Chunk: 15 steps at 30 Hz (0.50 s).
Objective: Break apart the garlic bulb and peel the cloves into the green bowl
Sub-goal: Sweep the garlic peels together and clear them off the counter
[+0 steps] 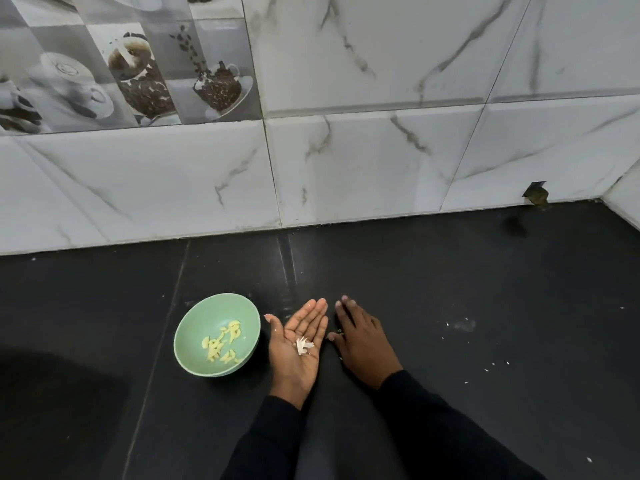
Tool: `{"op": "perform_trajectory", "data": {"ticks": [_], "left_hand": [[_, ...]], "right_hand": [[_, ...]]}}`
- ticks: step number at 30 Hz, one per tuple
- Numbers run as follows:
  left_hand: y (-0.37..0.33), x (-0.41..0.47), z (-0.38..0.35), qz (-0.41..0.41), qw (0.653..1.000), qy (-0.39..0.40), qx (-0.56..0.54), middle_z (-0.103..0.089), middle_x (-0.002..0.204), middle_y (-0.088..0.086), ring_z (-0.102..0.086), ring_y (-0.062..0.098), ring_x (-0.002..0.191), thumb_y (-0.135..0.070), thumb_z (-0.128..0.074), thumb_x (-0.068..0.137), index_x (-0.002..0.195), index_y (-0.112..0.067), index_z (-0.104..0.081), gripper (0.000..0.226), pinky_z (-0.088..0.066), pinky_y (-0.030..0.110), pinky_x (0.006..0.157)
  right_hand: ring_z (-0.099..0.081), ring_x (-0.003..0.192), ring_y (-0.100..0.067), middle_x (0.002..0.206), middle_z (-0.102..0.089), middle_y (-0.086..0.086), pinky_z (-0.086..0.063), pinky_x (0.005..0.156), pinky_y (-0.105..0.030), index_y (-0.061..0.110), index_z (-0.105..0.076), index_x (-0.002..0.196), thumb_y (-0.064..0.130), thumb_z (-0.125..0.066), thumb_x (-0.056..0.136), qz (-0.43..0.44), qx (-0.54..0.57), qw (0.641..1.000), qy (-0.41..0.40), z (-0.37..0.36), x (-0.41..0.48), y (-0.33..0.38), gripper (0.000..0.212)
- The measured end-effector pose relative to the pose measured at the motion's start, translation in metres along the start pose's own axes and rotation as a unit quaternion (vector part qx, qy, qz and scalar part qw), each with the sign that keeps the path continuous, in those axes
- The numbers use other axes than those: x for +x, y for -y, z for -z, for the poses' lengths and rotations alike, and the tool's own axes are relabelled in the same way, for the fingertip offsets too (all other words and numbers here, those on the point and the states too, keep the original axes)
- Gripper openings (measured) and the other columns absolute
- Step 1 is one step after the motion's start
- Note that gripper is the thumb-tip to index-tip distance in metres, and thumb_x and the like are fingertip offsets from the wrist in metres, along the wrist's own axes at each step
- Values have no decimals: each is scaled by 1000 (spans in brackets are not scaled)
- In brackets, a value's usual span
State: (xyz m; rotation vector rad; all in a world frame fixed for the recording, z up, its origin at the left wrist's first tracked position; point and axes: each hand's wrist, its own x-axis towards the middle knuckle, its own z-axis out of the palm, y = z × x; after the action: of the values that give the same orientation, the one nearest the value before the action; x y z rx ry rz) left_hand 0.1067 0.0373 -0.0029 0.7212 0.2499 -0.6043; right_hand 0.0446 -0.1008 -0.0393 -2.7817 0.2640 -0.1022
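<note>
Several peeled, yellowish garlic cloves (221, 342) lie in the round pale-green bowl (201, 311) on the black desk (450, 271). Just to the bowl's right, the left hand (297, 332) is released, palm up, with white papery garlic skins (304, 345) on it. Beside it, the right hand (363, 341) rests flat on the desk, fingers straight.
</note>
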Motion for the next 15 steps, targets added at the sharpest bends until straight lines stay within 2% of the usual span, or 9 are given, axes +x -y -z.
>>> {"op": "perform_trajectory", "data": {"ticks": [2,4,8,10,13,15], "left_hand": [[3,-2,2,4,1000,-3,-8,-63,133,27,-60,34,128,-69,-24,99,133,9,-55,90,-40,43,114],[6,-3,4,6,1000,-5,-10,-63,133,27,-61,33,127,-69,-24,99,133,8,-54,90,-40,43,114],[8,-7,4,9,1000,-7,-10,-63,132,26,-61,33,127,-70,-24,98,133,8,-55,91,-39,43,114],[9,-8,3,9,1000,-11,-6,-64,132,26,-61,33,127,-71,-24,98,133,8,-55,92,-39,44,115],[10,-10,1,13,1000,-16,3,-64,131,26,-61,33,127,-71,-25,98,133,8,-55,92,-38,44,116],[12,-10,1,15,1000,-16,9,-64,131,27,-61,34,127,-71,-26,97,133,9,-55,92,-37,44,117]], "right_hand": [[-50,140,-31,152,-50,-13,-51,106,-49,6,-56,143,39,-42,101,77,4,997,-11,-3,-6,-7,55],[-60,127,-30,139,-60,-13,-55,101,-43,3,-64,132,25,-48,98,121,11,992,-35,-3,-15,-11,44],[-62,111,-21,124,-65,-5,-58,88,-27,4,-71,121,18,-47,92,150,-15,988,-43,4,-34,-13,39],[-60,101,-19,116,-64,-2,-59,77,-27,7,-72,113,13,-54,87,149,-33,987,-43,6,-40,-10,32],[-50,86,-16,96,-61,0,-56,64,-26,13,-67,88,13,-39,80,130,-52,989,-40,11,-46,-1,30],[-54,84,-20,94,-60,-3,-57,66,-28,13,-64,85,9,-43,79,107,-51,993,-24,14,-49,5,22]]}}
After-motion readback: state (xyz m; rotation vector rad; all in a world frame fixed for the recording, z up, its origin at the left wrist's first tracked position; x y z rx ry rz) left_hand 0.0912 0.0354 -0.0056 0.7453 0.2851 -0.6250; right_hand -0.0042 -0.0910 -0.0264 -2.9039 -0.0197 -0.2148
